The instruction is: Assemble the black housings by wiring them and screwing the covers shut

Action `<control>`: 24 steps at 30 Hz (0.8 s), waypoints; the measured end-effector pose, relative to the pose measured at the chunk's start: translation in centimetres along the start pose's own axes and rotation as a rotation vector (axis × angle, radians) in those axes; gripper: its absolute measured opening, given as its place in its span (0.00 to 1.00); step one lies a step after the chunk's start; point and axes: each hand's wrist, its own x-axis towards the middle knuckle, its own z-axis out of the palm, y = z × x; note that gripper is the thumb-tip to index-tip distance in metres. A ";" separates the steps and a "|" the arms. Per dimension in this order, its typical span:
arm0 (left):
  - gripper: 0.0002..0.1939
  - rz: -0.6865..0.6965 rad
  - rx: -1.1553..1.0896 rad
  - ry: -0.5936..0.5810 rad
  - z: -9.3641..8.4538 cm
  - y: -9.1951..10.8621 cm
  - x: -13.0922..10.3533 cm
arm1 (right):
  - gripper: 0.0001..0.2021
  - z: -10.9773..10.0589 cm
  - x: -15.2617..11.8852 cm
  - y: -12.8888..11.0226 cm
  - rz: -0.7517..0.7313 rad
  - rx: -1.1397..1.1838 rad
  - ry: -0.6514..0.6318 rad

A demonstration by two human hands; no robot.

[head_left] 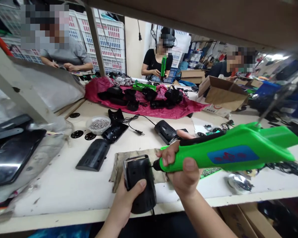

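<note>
My left hand (127, 198) is closed around a black plastic housing (141, 185), thumb across its top face. A metal frame (136, 157) edges the housing's far end, which lies over a folded cloth (116, 168). My right hand (182, 165) grips a green electric screwdriver (228, 152), held nearly level. Its bit meets or almost meets the housing's right side; whether it touches a screw I cannot tell. Left of the cloth lies another black housing part (93, 154). Beyond the cloth is a similar black unit (166, 131) with a cord.
A bowl of small metal screws (98, 124) stands at the back left near black discs (76, 134). Farther back, black parts cover a magenta cloth (144, 110). A shelf post (95, 41) rises at left. Several people work across the bench, one holding a green screwdriver (163, 66).
</note>
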 end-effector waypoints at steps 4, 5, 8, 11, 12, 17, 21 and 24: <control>0.33 -0.038 -0.031 -0.046 -0.2 0.3 -0.1 | 0.16 -0.1 0.0 0.0 -0.009 -0.008 -0.049; 0.35 -0.058 -0.048 -0.041 -0.3 0.4 -0.1 | 0.17 -0.2 0.1 0.0 -0.021 -0.024 -0.070; 0.41 -0.126 -0.098 -0.030 -0.5 0.7 -0.1 | 0.20 -0.3 0.7 -0.4 -0.035 -0.073 -0.199; 0.44 -0.152 -0.115 -0.048 -0.6 0.6 0.1 | 0.18 -0.2 1.1 -0.8 0.050 -0.038 -0.307; 0.44 -0.151 -0.106 -0.049 -0.6 0.6 0.2 | 0.17 -0.1 1.0 -0.7 0.066 -0.018 -0.297; 0.43 -0.090 -0.047 0.001 -0.4 0.2 0.2 | 0.12 0.0 0.3 0.7 -0.005 0.023 -0.116; 0.39 -0.051 -0.028 0.010 -0.1 0.1 -0.1 | 0.09 -0.2 0.5 0.5 -0.003 0.010 -0.054; 0.36 -0.039 0.018 0.024 0.0 -0.1 0.2 | 0.12 0.0 0.7 -1.6 -0.030 -0.010 -0.040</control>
